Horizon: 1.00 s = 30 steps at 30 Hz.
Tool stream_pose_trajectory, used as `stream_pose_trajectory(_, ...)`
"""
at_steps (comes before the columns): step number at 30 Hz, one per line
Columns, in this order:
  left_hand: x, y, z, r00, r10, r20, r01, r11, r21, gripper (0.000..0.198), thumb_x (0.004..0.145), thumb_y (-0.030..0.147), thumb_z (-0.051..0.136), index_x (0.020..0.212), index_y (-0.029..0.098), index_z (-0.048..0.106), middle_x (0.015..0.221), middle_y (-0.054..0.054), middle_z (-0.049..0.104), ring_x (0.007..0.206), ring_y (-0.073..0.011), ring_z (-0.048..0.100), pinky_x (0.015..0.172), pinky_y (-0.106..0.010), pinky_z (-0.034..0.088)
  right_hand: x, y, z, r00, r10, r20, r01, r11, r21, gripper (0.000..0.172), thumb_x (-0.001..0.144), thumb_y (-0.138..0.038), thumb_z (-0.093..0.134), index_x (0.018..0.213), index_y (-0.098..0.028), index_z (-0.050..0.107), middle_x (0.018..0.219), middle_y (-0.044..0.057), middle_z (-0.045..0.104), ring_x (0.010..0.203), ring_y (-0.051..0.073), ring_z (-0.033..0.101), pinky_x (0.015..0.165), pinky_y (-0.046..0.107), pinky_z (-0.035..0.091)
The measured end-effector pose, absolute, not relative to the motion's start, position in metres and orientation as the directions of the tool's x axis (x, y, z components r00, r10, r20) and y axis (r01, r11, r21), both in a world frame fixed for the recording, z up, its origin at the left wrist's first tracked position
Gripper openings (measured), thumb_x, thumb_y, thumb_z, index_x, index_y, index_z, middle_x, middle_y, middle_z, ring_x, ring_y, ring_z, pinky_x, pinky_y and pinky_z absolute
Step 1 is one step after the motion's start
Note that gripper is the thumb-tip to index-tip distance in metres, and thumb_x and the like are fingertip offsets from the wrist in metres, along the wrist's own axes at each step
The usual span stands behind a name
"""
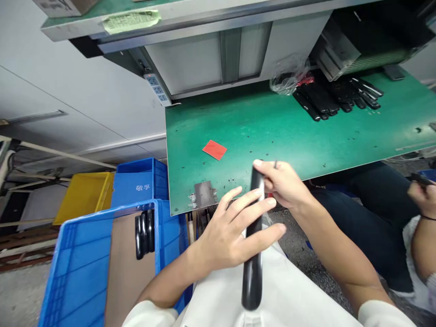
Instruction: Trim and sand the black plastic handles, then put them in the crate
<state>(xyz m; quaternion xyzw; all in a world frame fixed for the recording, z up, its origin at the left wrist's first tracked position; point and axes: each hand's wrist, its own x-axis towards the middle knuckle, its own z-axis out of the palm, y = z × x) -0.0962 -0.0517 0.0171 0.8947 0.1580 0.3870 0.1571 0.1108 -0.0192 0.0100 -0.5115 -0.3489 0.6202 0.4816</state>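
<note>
1. A worker's left hand (pixel 235 234) grips a long black casing (pixel 252 279) at mid-length, with the fingers laid flat across its front and closed around it.
2. The right hand (pixel 284 184) pinches the top end of the same casing, fingers curled tight on its tip (a dark ring shows on one finger).
3. The casing stands nearly upright over the worker's lap, just in front of the near edge of the green bench top (pixel 306 131), with its lower end against white clothing.
4. On the bench lie a red square (pixel 214 149), well apart from the hands, and a small metal plate (pixel 205 194) at the near edge.
5. A row of black parts (pixel 327 97) sits at the back of the bench beside a clear plastic bag (pixel 289 75).
6. To the left, a blue crate (pixel 78 272) holds a cardboard sheet (pixel 126 268) and a few black pieces (pixel 145 234), with a yellow crate (pixel 83 196) behind it.
7. At the far right, a co-worker's hand (pixel 422 193) holds something dark, too small to identify
</note>
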Motion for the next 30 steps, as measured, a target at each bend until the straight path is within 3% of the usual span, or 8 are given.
stream_pose_trajectory(2, -0.092, -0.043, 0.016, 0.578, 0.397, 0.713, 0.044, -0.888, 0.459, 0.020, 0.105, 0.020, 0.055, 0.091, 0.024, 0.069, 0.109, -0.006, 0.079, 0.121, -0.0229, 0.069, 0.118, -0.049, 0.045, 0.106, -0.020, 0.008, -0.110, 0.951, -0.288, -0.214, -0.305, -0.928, 0.055, 0.083, -0.066, 0.077, 0.065, -0.019, 0.055, 0.050, -0.008, 0.043, 0.043, 0.005, 0.027, 0.039, 0.021, 0.021)
stream_pose_trajectory(4, -0.091, -0.032, 0.015, 0.357, 0.558, 0.749, 0.025, -0.807, 0.590, 0.032, 0.107, 0.030, 0.051, 0.077, 0.026, 0.059, 0.081, 0.000, 0.074, 0.093, -0.0191, 0.073, 0.107, -0.046, 0.054, 0.105, -0.030, 0.012, -0.140, 0.958, -0.252, -0.209, -0.277, -0.938, 0.043, 0.091, -0.062, 0.071, 0.089, -0.019, 0.065, 0.068, -0.005, 0.056, 0.050, 0.006, 0.033, 0.043, 0.020, 0.026)
stream_pose_trajectory(6, -0.093, -0.022, 0.013, 0.113, 0.670, 0.734, 0.084, -0.743, 0.664, 0.033, 0.106, 0.033, 0.055, 0.073, 0.026, 0.055, 0.068, 0.002, 0.062, 0.072, -0.0172, 0.064, 0.092, -0.043, 0.057, 0.107, -0.046, 0.020, -0.119, 0.984, -0.136, -0.121, -0.150, -0.981, 0.027, 0.102, -0.049, 0.060, 0.109, -0.024, 0.066, 0.089, -0.002, 0.064, 0.062, 0.007, 0.045, 0.052, 0.020, 0.038)
stream_pose_trajectory(8, -0.094, -0.017, 0.010, 0.049, 0.676, 0.735, 0.137, -0.734, 0.666, 0.029, 0.104, 0.027, 0.056, 0.076, 0.025, 0.055, 0.067, 0.002, 0.057, 0.063, -0.0155, 0.055, 0.079, -0.038, 0.054, 0.107, -0.061, 0.032, -0.162, 0.982, 0.095, 0.056, 0.105, -0.993, 0.020, 0.108, -0.031, 0.048, 0.114, -0.025, 0.066, 0.098, 0.001, 0.067, 0.078, 0.010, 0.057, 0.069, 0.024, 0.048)
stream_pose_trajectory(10, -0.093, -0.017, 0.004, 0.108, 0.670, 0.734, 0.158, -0.741, 0.653, 0.024, 0.103, 0.020, 0.052, 0.080, 0.025, 0.056, 0.069, 0.001, 0.057, 0.062, -0.0157, 0.051, 0.070, -0.034, 0.047, 0.104, -0.072, 0.045, -0.273, 0.899, 0.342, 0.232, 0.406, -0.884, 0.026, 0.108, -0.020, 0.039, 0.114, -0.022, 0.065, 0.097, 0.004, 0.068, 0.085, 0.013, 0.061, 0.076, 0.028, 0.051)
stream_pose_trajectory(13, -0.091, -0.021, -0.003, 0.130, 0.689, 0.713, 0.206, -0.722, 0.660, 0.021, 0.103, 0.018, 0.050, 0.084, 0.026, 0.056, 0.071, 0.000, 0.057, 0.064, -0.0173, 0.048, 0.070, -0.035, 0.041, 0.090, -0.079, 0.058, -0.345, 0.757, 0.555, 0.392, 0.654, -0.647, 0.031, 0.109, -0.042, 0.042, 0.105, -0.018, 0.062, 0.078, 0.003, 0.062, 0.068, 0.015, 0.054, 0.060, 0.030, 0.047)
stream_pose_trajectory(17, -0.092, -0.028, -0.002, 0.118, 0.708, 0.696, 0.289, -0.695, 0.658, 0.020, 0.103, 0.018, 0.050, 0.086, 0.026, 0.056, 0.076, -0.001, 0.057, 0.068, -0.0187, 0.047, 0.074, -0.037, 0.038, 0.073, -0.076, 0.064, -0.305, 0.706, 0.640, 0.582, 0.670, -0.461, 0.055, 0.100, -0.071, 0.049, 0.077, -0.021, 0.056, 0.063, -0.001, 0.049, 0.057, 0.014, 0.042, 0.049, 0.031, 0.036)
stream_pose_trajectory(30, -0.097, -0.031, 0.005, 0.139, 0.645, 0.751, 0.377, -0.736, 0.562, 0.016, 0.101, 0.024, 0.055, 0.085, 0.023, 0.052, 0.073, 0.000, 0.056, 0.065, -0.0171, 0.046, 0.068, -0.035, 0.037, 0.071, -0.069, 0.070, -0.393, 0.661, 0.639, 0.667, 0.683, -0.297, 0.061, 0.109, -0.060, 0.031, 0.069, -0.020, 0.052, 0.065, -0.001, 0.040, 0.060, 0.014, 0.033, 0.053, 0.029, 0.027)
